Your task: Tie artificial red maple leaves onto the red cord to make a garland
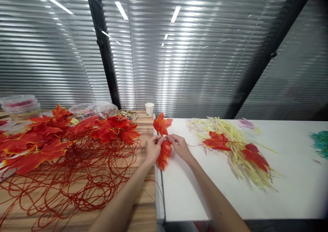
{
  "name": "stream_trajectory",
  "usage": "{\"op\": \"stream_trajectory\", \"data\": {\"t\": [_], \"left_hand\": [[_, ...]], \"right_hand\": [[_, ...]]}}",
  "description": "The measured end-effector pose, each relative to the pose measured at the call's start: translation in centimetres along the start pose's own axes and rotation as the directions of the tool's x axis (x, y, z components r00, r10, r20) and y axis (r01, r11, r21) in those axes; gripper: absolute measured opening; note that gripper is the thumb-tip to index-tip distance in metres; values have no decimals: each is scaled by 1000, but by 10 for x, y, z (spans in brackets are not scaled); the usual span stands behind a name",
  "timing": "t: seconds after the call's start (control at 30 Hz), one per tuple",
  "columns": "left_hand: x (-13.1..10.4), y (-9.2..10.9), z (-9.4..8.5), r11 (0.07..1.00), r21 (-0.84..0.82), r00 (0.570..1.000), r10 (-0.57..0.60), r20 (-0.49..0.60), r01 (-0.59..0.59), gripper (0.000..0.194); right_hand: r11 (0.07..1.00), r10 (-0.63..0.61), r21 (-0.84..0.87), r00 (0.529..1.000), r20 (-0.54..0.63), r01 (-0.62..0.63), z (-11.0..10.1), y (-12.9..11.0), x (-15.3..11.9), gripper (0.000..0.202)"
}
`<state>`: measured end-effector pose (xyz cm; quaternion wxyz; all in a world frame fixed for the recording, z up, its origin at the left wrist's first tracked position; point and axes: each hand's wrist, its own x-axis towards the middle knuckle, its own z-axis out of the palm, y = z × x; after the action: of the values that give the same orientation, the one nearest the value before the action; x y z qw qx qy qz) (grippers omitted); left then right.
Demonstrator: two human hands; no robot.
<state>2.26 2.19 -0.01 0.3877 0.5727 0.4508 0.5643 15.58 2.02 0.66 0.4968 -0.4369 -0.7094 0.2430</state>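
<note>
Both hands meet over the seam between a wooden table and a white one. My left hand (153,148) is closed, its fingertips pinched at the stems between two red maple leaves. From the other side my right hand (180,145) pinches at the same spot. One leaf (162,124) points up above the fingers; the other (164,154) hangs below, between the hands. A thin red cord runs right from my right hand to a red leaf (217,141) and on to another leaf (255,155). The fingers hide the joint of stem and cord.
Loops of red cord (94,177) spread over the wooden table (145,201), with piled red leaves (110,129) behind. A paper cup (149,108) stands at the back. Yellow strips (237,136) lie on the white table (184,194); plastic containers (22,105) sit far left.
</note>
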Motion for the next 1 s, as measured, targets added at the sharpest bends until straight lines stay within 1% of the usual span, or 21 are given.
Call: {"op": "stream_trajectory", "data": {"t": [0.1,0.2,0.27,0.37,0.43,0.53,0.67,0.73,0.83,1.0], "left_hand": [[-3,5,-1,977,175,992,125,11,-125,13],[-7,9,-3,919,312,970,233,62,-241,12],[-9,11,-3,877,376,954,285,92,-298,12],[-11,14,-2,843,404,933,346,96,-354,12],[-10,14,-2,849,369,925,367,103,-378,13],[-8,13,-3,879,312,933,344,109,-360,14],[-4,10,-6,905,302,954,288,86,-300,14],[-4,9,-6,908,288,953,286,103,-303,13],[-4,9,-5,921,248,953,277,124,-300,13],[-3,7,-4,949,189,968,239,82,-250,12]], "right_hand": [[998,54,38,998,28,-55,2,0,-1,26],[994,51,91,998,36,-55,5,2,-2,25],[992,59,110,998,14,-60,5,5,-1,27],[986,99,141,994,-35,-93,6,12,0,29],[973,118,204,993,-27,-110,6,14,1,30],[944,129,302,991,34,-133,5,10,1,31],[933,126,326,987,100,-152,5,0,0,26],[944,118,298,988,95,-142,5,-2,-1,24],[966,102,236,994,45,-110,6,-1,-1,24],[974,72,213,997,39,-79,5,3,0,22]]}}
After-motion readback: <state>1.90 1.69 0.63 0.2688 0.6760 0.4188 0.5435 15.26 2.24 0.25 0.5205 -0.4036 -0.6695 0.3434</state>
